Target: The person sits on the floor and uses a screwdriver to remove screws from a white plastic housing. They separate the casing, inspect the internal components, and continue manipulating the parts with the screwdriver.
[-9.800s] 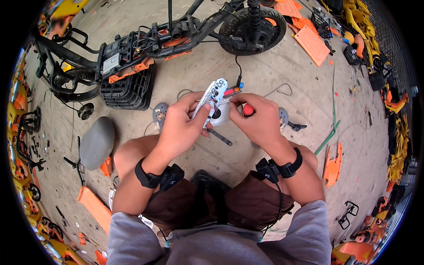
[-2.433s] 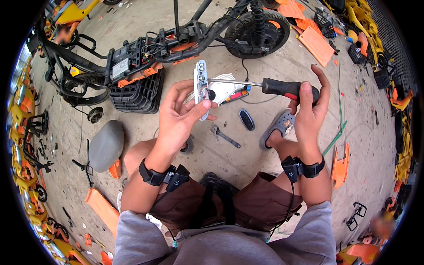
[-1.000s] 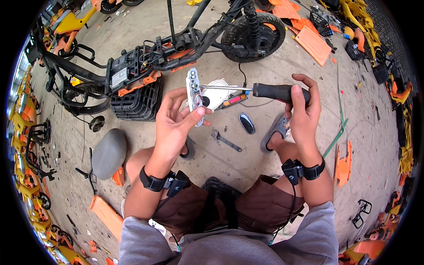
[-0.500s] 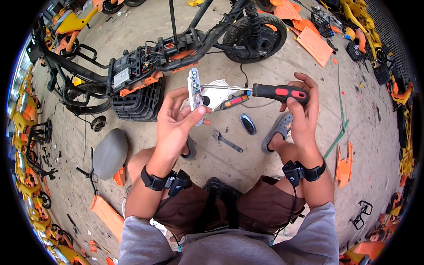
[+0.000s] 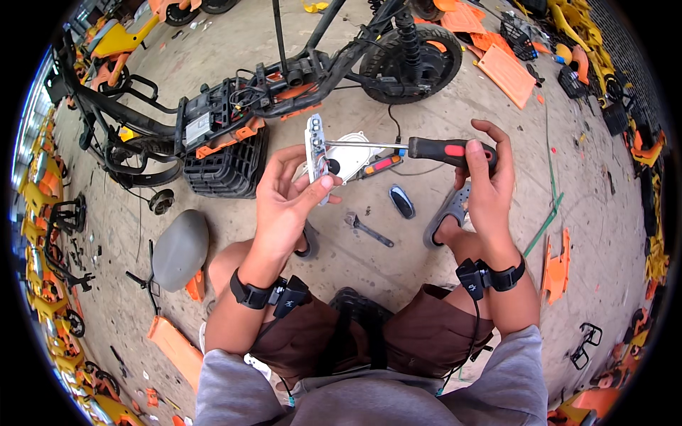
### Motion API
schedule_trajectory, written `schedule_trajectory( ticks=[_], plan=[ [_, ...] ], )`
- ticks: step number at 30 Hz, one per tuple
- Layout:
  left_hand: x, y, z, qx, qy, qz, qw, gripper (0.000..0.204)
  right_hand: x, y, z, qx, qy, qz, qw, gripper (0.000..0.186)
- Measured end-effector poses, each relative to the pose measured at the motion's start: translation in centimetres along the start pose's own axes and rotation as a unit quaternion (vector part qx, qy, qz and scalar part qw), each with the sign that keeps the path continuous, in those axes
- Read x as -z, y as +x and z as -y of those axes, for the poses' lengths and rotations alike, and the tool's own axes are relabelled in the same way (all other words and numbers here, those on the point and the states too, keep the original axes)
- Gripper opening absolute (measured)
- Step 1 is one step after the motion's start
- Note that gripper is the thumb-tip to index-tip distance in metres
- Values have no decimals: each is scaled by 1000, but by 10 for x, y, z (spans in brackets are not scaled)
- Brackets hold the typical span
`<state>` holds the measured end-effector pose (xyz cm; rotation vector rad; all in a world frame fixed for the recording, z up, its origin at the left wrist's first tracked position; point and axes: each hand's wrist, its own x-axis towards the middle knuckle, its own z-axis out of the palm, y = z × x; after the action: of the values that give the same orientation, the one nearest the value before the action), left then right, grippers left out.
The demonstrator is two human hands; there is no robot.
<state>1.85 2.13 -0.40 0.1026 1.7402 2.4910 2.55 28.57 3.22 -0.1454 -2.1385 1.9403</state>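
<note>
My left hand [image 5: 290,188] grips a narrow whitish light unit [image 5: 316,153] with small round lamps along it, held upright. Closed around the black and red handle of a screwdriver [image 5: 444,150] is my right hand [image 5: 490,167], thumb on top of the handle. The screwdriver's shaft points left, and its tip meets the light unit or sits just at its edge; exact contact cannot be made out. Behind the shaft lies a white plate-like cover [image 5: 352,150], partly hidden. A red and black tool [image 5: 381,165] rests beside that cover.
An adjustable wrench [image 5: 371,231] and a dark oval piece [image 5: 401,201] lie on the floor between my feet. Ahead stands a stripped scooter frame [image 5: 249,99] with a black crate [image 5: 224,167]. A grey seat [image 5: 180,250] is at left, orange panels [image 5: 504,74] at far right.
My right thumb has shifted further along the screwdriver handle, and the handle looks turned. The light unit stays in my left hand; the whole view has moved slightly.
</note>
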Motion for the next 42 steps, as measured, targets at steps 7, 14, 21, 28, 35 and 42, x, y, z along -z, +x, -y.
schedule_trajectory(
  ticks=[7, 14, 21, 28, 35, 42],
  plan=[
    [-2, 1, -2, 4, 6, 7, 1000, 43, -2, -2, -2, 64, 9, -10, 998, 44],
    [-1, 1, -1, -4, 12, 5, 1000, 43, -6, -1, -7, 78, 27, -20, 996, 42],
    [-2, -1, -4, 5, 20, -8, 1000, 42, 1, 0, -1, -15, -15, 0, 1000, 43],
    [-3, -1, -7, 10, 32, -11, 999, 41, 1, -1, -1, 30, 9, 27, 999, 41],
    [-5, 0, -6, -1, 40, -14, 999, 41, -4, -4, -4, 57, 61, 19, 996, 38],
    [-7, -1, -3, 2, 47, -5, 999, 42, 1, -3, -2, 26, 40, 11, 999, 38]
  ],
)
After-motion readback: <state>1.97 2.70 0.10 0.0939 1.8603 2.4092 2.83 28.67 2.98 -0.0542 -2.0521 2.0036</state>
